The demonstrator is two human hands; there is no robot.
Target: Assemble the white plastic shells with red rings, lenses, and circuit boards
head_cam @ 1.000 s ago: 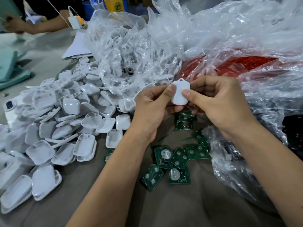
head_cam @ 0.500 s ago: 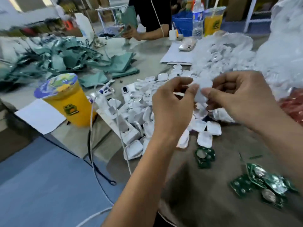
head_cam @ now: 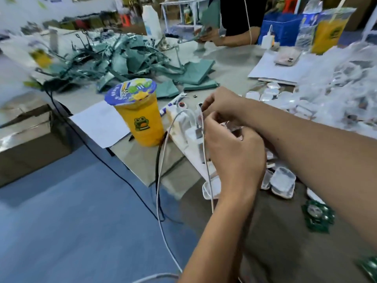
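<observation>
table (head_cam: 142, 160) edge with a sealed yellow drink cup (head_cam: 140, 117) at left. beside it, the left hand (head_cam: 234, 158) and right hand (head_cam: 222, 101) meet, fingers curled; what they pinch is blurred, cannot tell. white plastic shells (head_cam: 283, 181) lie right of the hands, then a green circuit board (head_cam: 317, 216).

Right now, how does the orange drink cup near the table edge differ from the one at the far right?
The near cup is sharp and shown whole; the far cup is blurred and cut off below. The near cup shows a frog logo and a printed seal; the far cup's logo is unreadable. The near cup stands beside white paper, the far one beside a blue bag. Both hold orange drink.
</observation>
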